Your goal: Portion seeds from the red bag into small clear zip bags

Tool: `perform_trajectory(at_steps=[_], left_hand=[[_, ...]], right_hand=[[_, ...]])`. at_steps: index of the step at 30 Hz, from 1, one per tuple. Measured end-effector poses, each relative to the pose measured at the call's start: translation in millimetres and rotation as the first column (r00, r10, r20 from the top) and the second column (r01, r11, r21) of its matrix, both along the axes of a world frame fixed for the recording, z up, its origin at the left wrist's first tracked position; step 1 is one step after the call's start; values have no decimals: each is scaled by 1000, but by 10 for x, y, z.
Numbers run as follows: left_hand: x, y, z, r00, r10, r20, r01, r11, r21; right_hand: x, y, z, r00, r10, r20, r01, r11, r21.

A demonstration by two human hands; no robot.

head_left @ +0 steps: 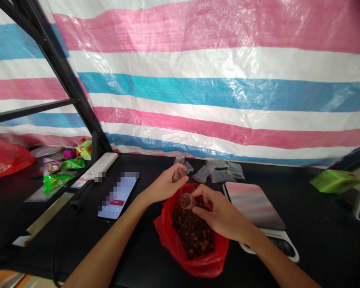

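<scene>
A red plastic bag point(208, 270) stands with its mouth wide on the black table, filled with small brown dried pieces point(195, 236). Over the bag's far part, my right hand point(217, 208) pinches a small clear cup point(187, 201) that has brown material inside. My left hand point(168, 184) is closed around a small clear plastic bag point(179, 174) just beyond the bag's rim. What the clear bag contains is hard to make out. Several small clear bags point(219, 171) lie flat behind my hands.
A kitchen scale point(255, 204) with a shiny plate sits right of the red bag. A phone point(120, 196) and a white power strip point(99, 168) lie to the left. Green packets point(57, 182) and another red bag point(7, 158) are farther left; a green box point(333, 181) is at right.
</scene>
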State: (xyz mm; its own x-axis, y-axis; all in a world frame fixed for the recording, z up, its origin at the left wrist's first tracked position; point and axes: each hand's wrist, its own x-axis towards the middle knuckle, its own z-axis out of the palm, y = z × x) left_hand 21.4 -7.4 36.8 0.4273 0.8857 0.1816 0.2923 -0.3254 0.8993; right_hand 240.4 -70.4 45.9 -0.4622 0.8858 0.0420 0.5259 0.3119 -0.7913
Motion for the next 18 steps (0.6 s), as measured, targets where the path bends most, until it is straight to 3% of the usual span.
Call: perform_trajectory(at_steps=[4,7,12,18], left_hand=[[62,-11,-32,995,98,-22,-93,982,165],[127,-65,-37,996,81,-34,-75,985,156],[247,-145,-101,998,-12,63,5,994,112],[333,-185,-177,987,-91,133,77,991,110]], right_hand=[[78,92,-24,974,9,-227,-13,1000,-17],[115,150,-62,952,-73,-298,95,994,61],[81,150,-103,960,-141,-242,202,947,248],[41,103,-108,996,-15,-88,61,833,549]])
